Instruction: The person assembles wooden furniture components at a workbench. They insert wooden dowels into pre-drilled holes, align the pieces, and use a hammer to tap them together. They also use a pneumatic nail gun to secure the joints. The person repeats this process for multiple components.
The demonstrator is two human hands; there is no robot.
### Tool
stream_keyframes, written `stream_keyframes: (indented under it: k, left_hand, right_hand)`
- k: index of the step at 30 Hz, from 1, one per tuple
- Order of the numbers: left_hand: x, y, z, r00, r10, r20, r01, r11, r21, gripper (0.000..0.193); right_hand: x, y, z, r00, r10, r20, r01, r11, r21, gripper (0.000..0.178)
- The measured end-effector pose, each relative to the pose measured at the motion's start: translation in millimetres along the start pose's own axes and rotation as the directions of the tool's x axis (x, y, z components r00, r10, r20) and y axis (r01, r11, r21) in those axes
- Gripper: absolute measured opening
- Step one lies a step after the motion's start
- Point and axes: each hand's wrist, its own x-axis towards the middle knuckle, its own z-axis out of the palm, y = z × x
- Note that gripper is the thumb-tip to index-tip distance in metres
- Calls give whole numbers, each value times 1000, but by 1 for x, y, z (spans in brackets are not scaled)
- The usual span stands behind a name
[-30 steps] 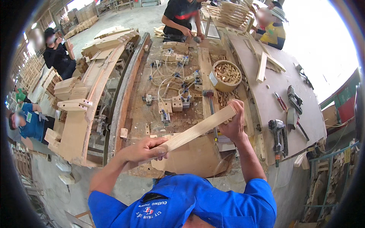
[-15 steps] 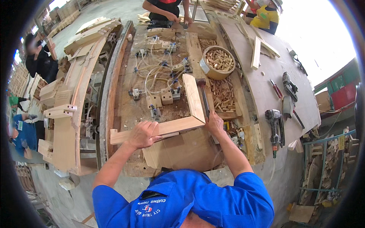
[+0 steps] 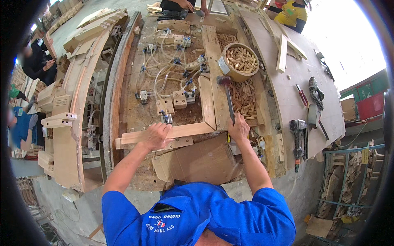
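Observation:
Two pale wooden bars meet at a mitred corner, forming an L. The long bar runs left to right, and the short bar points away from me beside the clamp blocks. My left hand is closed round the long bar, left of its middle. To the right of the corner, my right hand grips the dark handle of a hammer. Its dark head points away from me, over the wooden strip beside the dowels, apart from the bars.
Clamp blocks with clear air hoses cover the bench's middle. A round tub of dowels stands at right, with loose dowels below it. Cardboard lies nearest me. A nail gun rests on the right-hand table. Other people work around.
The joined bars have shifted slightly left and away from me, toward the clamp blocks. My right hand has moved right with the hammer, away from the corner.

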Motion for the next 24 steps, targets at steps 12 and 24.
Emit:
stream_keyframes:
  k: [12, 24]
  left_hand:
    - [-26, -3, -9, 988, -134, 76, 131, 990, 44, 71]
    - [-64, -26, -55, 869, -267, 417, 217, 962, 162, 59]
  right_hand:
    - [-3, 8, 9, 1000, 2, -19, -2, 1000, -7, 36]
    - [-11, 4, 15, 998, 57, -28, -57, 998, 3, 29]
